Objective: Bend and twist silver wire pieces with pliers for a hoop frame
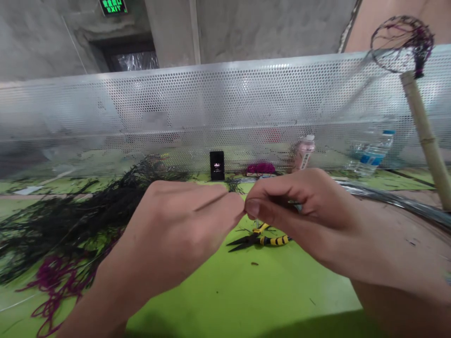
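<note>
My left hand (pixel 183 230) is closed, its back toward me, with the fingers curled away from view. A thin dark line (pixel 210 201) crosses its fingers; whether it is a strand or a shadow I cannot tell. My right hand (pixel 299 211) pinches thumb against forefinger, right at the left hand's fingertips. What lies in the two pinches is too small or hidden to name. A small dark green tuft (pixel 234 185) shows just behind the meeting fingers. Below them, long-nose pliers (pixel 259 240) with yellow-and-black handles lie on the green tabletop (pixel 246 300), jaws pointing left.
Dark feathery sprigs (pixel 105 202) heap at the left, with purple yarn (pixel 56 281) in front. A phone (pixel 217 165) stands against the perforated metal screen (pixel 211 103). A pink bottle (pixel 305 152), water bottle (pixel 375 152), wire coil (pixel 398 199) and bamboo pole (pixel 424 131) are rightward.
</note>
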A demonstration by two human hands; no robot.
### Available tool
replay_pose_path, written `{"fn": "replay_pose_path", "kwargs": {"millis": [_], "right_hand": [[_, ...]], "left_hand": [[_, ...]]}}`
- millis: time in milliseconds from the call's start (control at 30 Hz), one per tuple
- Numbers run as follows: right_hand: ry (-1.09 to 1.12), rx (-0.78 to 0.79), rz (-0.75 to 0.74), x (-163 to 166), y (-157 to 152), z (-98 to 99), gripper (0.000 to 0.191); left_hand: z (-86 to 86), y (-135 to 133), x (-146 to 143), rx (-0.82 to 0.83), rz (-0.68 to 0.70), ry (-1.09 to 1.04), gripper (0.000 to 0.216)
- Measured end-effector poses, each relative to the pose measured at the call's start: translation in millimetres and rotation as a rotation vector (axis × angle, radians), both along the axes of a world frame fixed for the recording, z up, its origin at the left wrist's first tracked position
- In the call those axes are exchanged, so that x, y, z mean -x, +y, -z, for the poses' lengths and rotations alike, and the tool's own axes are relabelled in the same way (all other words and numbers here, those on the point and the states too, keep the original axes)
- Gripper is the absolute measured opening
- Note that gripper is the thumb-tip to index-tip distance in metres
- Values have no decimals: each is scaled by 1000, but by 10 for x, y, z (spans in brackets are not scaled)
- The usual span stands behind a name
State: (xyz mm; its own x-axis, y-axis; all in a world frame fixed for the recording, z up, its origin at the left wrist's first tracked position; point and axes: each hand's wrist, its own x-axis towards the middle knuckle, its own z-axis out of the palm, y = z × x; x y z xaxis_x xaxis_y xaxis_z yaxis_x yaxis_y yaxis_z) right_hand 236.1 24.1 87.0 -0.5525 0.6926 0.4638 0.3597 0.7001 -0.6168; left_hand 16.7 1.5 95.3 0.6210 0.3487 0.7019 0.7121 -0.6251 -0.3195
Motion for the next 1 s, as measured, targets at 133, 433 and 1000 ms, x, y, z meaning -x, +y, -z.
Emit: {"fn": "replay_pose_path", "kwargs": {"millis": [133,433,1000], "right_hand": [[22,-6,21,-36,20,-34,33],[-8,-121,46,-13,83,-30,28],[-16,-316,97,23,28,-24,25]], "left_hand": [[43,35,-76,-156,-22,100,31],[98,36,-223,233,-222,-228,20],[-144,120,-41,1085,210,-565,17]]}}
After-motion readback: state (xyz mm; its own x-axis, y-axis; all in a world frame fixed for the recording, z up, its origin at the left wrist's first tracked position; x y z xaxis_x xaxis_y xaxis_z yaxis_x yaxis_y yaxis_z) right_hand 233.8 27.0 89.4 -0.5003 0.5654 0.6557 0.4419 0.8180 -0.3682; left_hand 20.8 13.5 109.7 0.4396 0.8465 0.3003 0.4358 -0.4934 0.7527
